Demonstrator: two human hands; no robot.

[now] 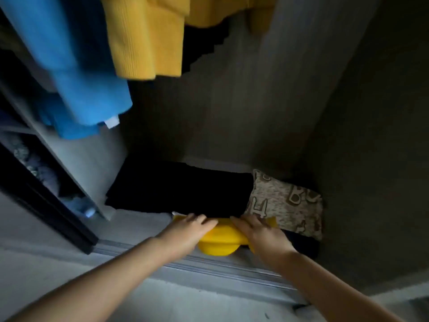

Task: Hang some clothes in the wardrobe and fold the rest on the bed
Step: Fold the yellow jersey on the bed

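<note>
A folded yellow garment point(219, 240) lies at the front of the wardrobe floor point(141, 218). My left hand point(185, 233) rests on its left part with fingers stretched forward. My right hand point(262, 235) lies flat on its right part. Behind the garment sits a black folded pile point(181, 189), and to its right a beige patterned folded piece point(287, 205). Above, a blue top point(76, 73) and a yellow knitted sweater point(148, 38) hang in the wardrobe.
A sliding-door track point(209, 268) runs along the wardrobe's front edge. A vertical divider point(76, 159) on the left separates shelves holding bundled fabrics point(34, 163). The dark wardrobe side wall point(371, 135) closes the right.
</note>
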